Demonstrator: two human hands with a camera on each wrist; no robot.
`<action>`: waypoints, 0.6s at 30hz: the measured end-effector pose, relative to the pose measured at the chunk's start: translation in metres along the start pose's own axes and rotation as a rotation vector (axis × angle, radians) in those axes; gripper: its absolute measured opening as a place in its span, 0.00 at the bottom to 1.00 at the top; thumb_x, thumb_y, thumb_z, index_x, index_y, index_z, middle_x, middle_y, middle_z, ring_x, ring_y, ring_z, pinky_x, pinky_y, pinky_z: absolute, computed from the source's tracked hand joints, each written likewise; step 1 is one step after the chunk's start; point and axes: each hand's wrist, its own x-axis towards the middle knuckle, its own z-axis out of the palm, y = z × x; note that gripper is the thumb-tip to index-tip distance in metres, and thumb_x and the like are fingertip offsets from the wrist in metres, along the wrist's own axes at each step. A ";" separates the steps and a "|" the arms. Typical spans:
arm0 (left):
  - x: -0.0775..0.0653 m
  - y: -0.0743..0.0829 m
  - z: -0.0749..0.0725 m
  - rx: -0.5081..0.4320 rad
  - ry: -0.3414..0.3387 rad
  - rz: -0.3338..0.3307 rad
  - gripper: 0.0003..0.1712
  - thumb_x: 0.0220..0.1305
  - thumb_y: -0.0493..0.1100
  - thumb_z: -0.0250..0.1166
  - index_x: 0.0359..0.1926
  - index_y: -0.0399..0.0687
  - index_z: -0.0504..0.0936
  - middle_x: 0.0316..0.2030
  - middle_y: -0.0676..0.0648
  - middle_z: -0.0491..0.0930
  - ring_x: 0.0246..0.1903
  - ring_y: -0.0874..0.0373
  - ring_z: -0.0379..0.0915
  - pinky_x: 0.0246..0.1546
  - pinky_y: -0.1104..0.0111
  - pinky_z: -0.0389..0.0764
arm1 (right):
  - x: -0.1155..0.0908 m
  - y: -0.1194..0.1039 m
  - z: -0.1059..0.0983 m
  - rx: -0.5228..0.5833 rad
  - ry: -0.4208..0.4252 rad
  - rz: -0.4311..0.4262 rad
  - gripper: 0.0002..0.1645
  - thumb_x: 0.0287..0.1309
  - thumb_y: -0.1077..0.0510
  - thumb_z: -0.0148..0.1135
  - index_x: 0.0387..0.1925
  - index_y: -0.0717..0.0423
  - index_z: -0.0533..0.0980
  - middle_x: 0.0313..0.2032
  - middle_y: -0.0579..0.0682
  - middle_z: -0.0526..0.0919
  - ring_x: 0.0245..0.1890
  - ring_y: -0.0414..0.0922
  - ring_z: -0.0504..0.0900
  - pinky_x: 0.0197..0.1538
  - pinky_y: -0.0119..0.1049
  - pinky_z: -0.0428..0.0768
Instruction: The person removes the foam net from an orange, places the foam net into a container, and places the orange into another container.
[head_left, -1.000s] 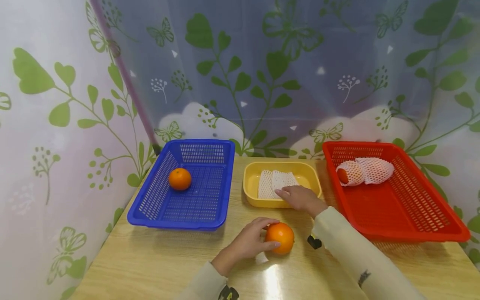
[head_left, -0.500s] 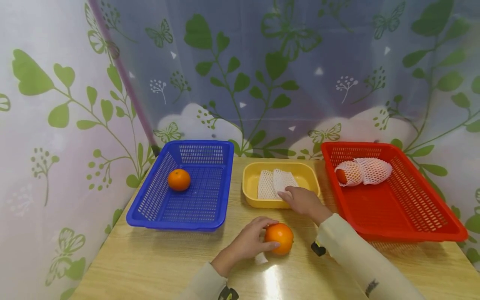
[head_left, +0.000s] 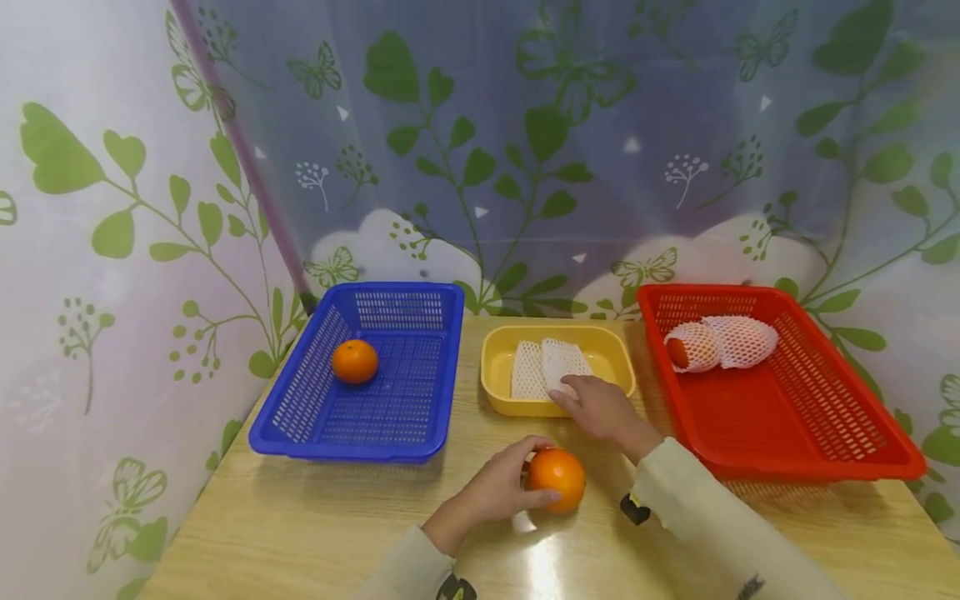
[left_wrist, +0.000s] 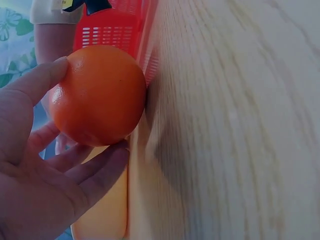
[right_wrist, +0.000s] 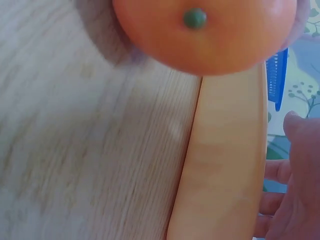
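My left hand holds an orange on the table, its thumb and fingers curled round the near-left side. The left wrist view shows the thumb on one side of this orange and fingertips beneath. Over the front rim of a yellow tray reaches my right hand, its fingertips at the right-hand white foam net sleeve. Whether they pinch it is not plain, since the tray wall hides the fingertips in the right wrist view. A second foam net sleeve lies beside it.
A blue basket stands left with one bare orange inside. At the right, a red basket holds two fruits in foam nets. A patterned curtain rises behind the wooden table.
My right hand's fingers have shifted slightly over the foam net sleeve, and the right forearm has moved a little. The left hand and its orange stay put. The whole view has shifted slightly.
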 end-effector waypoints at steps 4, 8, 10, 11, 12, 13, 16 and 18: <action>-0.003 -0.001 -0.003 0.025 0.033 0.015 0.33 0.61 0.49 0.70 0.65 0.49 0.70 0.59 0.48 0.73 0.52 0.57 0.73 0.53 0.66 0.76 | -0.004 -0.004 0.002 0.024 0.055 -0.019 0.35 0.71 0.39 0.47 0.64 0.62 0.69 0.61 0.61 0.74 0.63 0.61 0.69 0.66 0.61 0.62; -0.005 0.004 -0.011 0.049 0.058 0.019 0.32 0.61 0.52 0.69 0.64 0.51 0.70 0.57 0.50 0.74 0.50 0.58 0.73 0.50 0.66 0.77 | -0.007 -0.008 0.004 0.056 0.129 -0.043 0.33 0.70 0.41 0.49 0.65 0.60 0.68 0.63 0.60 0.72 0.65 0.63 0.64 0.67 0.63 0.58; -0.007 0.009 -0.015 0.070 0.072 0.013 0.31 0.61 0.53 0.68 0.63 0.53 0.71 0.56 0.51 0.75 0.49 0.59 0.73 0.51 0.65 0.76 | -0.008 -0.009 0.005 0.090 0.165 -0.060 0.32 0.70 0.42 0.50 0.65 0.60 0.69 0.63 0.60 0.72 0.66 0.64 0.63 0.67 0.63 0.56; -0.008 0.011 -0.018 0.076 0.077 0.007 0.31 0.61 0.54 0.68 0.63 0.53 0.71 0.56 0.51 0.75 0.50 0.58 0.73 0.51 0.64 0.76 | -0.008 -0.009 0.006 0.107 0.181 -0.070 0.32 0.70 0.43 0.51 0.65 0.60 0.69 0.63 0.60 0.72 0.66 0.64 0.63 0.67 0.63 0.56; -0.009 0.013 -0.020 0.077 0.083 -0.001 0.31 0.61 0.54 0.68 0.63 0.54 0.71 0.56 0.51 0.75 0.50 0.58 0.73 0.51 0.63 0.76 | -0.008 -0.009 0.007 0.123 0.195 -0.081 0.31 0.70 0.44 0.52 0.64 0.60 0.69 0.63 0.61 0.72 0.66 0.64 0.63 0.68 0.63 0.56; -0.010 0.016 -0.023 0.077 0.089 -0.006 0.31 0.61 0.55 0.68 0.63 0.54 0.71 0.56 0.51 0.75 0.50 0.57 0.73 0.50 0.63 0.77 | -0.008 -0.010 0.008 0.137 0.209 -0.093 0.31 0.70 0.45 0.52 0.64 0.60 0.69 0.63 0.61 0.73 0.66 0.64 0.64 0.67 0.63 0.56; -0.016 0.023 -0.033 0.034 0.093 -0.007 0.31 0.62 0.54 0.67 0.64 0.55 0.70 0.57 0.50 0.75 0.50 0.54 0.74 0.44 0.64 0.79 | -0.007 -0.012 0.011 0.169 0.230 -0.113 0.30 0.69 0.46 0.54 0.64 0.60 0.70 0.62 0.61 0.73 0.64 0.64 0.66 0.67 0.63 0.57; -0.018 0.027 -0.041 0.003 0.089 0.022 0.30 0.64 0.52 0.66 0.66 0.56 0.69 0.59 0.49 0.74 0.49 0.52 0.74 0.40 0.67 0.79 | -0.007 -0.014 0.013 0.182 0.242 -0.123 0.30 0.68 0.47 0.55 0.64 0.60 0.70 0.61 0.62 0.74 0.63 0.64 0.67 0.66 0.64 0.58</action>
